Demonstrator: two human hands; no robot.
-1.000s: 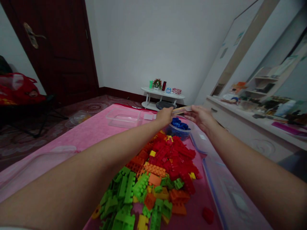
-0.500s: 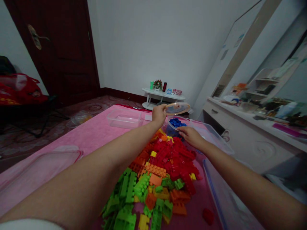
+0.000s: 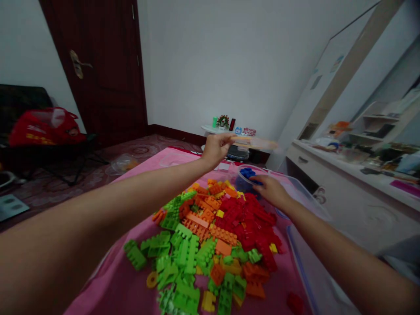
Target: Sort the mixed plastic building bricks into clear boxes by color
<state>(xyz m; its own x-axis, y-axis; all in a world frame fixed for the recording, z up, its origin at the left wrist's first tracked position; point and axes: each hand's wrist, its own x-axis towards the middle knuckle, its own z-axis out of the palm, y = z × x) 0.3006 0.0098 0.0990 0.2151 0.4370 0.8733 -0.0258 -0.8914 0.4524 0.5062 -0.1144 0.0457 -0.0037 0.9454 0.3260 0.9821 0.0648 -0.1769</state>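
Note:
My left hand (image 3: 215,149) is raised above the far end of the pink surface (image 3: 108,280) and pinches the edge of a round clear lid (image 3: 257,143), which it holds flat in the air. My right hand (image 3: 271,190) rests lower, its fingers on the near rim of a small clear tub (image 3: 244,175) filled with blue bricks. In front of both hands lies a large heap of toy bricks (image 3: 213,236), red at the far right, orange in the middle, green nearest me.
A big clear storage box (image 3: 305,262) lies along the right edge of the pink surface. Behind stand a small white side table (image 3: 213,129) with trinkets, a dark door (image 3: 108,65), a red bag (image 3: 46,127) at left, a white dresser (image 3: 354,183) at right.
My left hand lifted the round lid up off the tub and carries it higher. My right hand let go of the lid and dropped onto the tub's rim. The view shifted right.

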